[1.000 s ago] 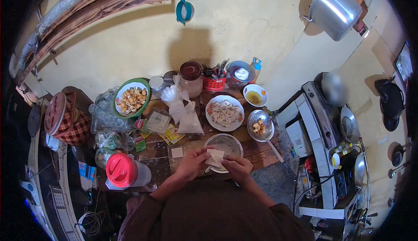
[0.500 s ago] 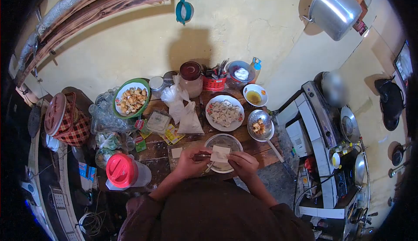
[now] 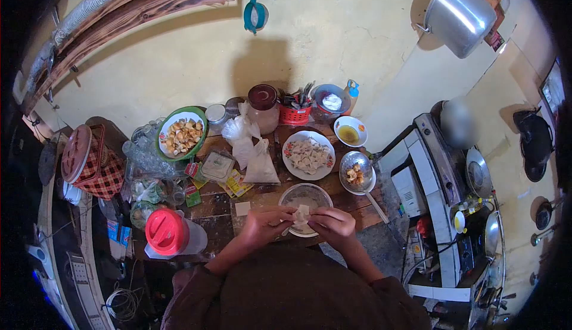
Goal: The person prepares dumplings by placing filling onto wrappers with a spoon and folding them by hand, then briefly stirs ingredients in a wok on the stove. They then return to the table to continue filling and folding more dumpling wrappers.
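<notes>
Left hand (image 3: 262, 225) & right hand (image 3: 333, 222) both pinch a folded dumpling wrapper (image 3: 302, 214) btwn fingertips, over glass bowl (image 3: 316, 193) w/ filling, on wooden table (image 3: 351, 205).

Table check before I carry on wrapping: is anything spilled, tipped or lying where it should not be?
Nothing is spilled or tipped. One loose wrapper square lies alone on the bare wood left of the glass bowl, apart from the piece pinched between the left hand and right hand.
</notes>
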